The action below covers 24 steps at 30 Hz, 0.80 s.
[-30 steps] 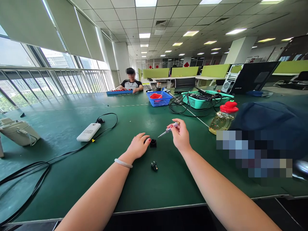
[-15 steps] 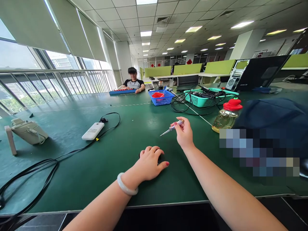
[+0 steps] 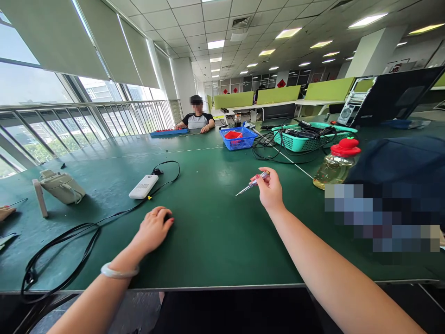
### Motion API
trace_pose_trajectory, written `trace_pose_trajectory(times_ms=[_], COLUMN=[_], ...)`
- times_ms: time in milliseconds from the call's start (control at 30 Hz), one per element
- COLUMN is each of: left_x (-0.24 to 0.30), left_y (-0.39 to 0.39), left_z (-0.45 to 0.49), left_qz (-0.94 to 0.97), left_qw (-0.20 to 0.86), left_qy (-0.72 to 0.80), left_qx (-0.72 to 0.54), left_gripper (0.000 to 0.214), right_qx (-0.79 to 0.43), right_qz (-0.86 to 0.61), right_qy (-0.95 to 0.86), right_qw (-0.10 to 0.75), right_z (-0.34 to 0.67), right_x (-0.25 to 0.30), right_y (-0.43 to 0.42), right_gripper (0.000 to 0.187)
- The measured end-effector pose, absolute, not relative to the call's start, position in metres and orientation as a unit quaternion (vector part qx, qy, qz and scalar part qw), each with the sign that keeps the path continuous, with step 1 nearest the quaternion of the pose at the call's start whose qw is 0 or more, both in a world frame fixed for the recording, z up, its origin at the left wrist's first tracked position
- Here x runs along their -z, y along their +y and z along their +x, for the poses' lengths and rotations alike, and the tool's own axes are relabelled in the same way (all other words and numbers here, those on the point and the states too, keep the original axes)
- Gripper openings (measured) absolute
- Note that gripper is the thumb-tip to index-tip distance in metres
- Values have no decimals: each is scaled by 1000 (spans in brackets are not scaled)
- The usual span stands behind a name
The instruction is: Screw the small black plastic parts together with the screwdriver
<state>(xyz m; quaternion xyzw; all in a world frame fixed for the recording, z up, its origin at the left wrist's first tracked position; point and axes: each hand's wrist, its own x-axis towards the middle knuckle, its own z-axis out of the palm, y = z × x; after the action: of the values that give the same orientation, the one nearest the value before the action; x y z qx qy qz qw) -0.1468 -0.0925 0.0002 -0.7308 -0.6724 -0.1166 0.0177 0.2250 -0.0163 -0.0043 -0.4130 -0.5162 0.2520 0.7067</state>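
Left hand [image 3: 155, 230], loosely curled, palm-down over the table [image 3: 208, 250]; contents cannot be told. Right hand [image 3: 271, 188] grips a screwdriver [image 3: 250, 185], tip pointing left: apparently held ready, its use calling for steady aim. Beyond: blue basket [image 3: 239, 144].

From our head, we are facing forward and down, close behind and above our left hand [image 3: 154, 228] and right hand [image 3: 270, 189].

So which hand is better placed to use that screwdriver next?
Probably the right hand: it holds the screwdriver, angled with its thin end free and pointing left. The left hand is palm-down, well away from it, near the white device.
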Motion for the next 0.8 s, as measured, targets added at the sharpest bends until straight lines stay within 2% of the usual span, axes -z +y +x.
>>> trace_pose_trajectory(times_ms=[167, 367, 567, 700, 800], left_x=[1, -1, -21, -33, -35], left_y=[-97, -113, -112, -103, -91], left_z=[-235, -257, -241, -240, -242], left_qz=[-704, -692, -662, -594, -587], left_qw=[35, 26, 20, -22, -70], left_qy=[-692, -708, -733, -765, -728], left_qx=[156, 141, 157, 248, 346], left_gripper=[65, 45, 43, 45, 41], right_qx=[-257, -268, -278, -282, -284], right_qz=[-405, -413, -410, -407, -405], right_qy=[-524, -531, -537, -538, -540], right_qw=[703, 689, 683, 682, 681], right_z=[224, 222, 220, 220, 220], right_x=[2, -1, -2, -2, -2], right_y=[-17, -20, -21, -21, -21], right_gripper=[33, 33, 34, 34, 33])
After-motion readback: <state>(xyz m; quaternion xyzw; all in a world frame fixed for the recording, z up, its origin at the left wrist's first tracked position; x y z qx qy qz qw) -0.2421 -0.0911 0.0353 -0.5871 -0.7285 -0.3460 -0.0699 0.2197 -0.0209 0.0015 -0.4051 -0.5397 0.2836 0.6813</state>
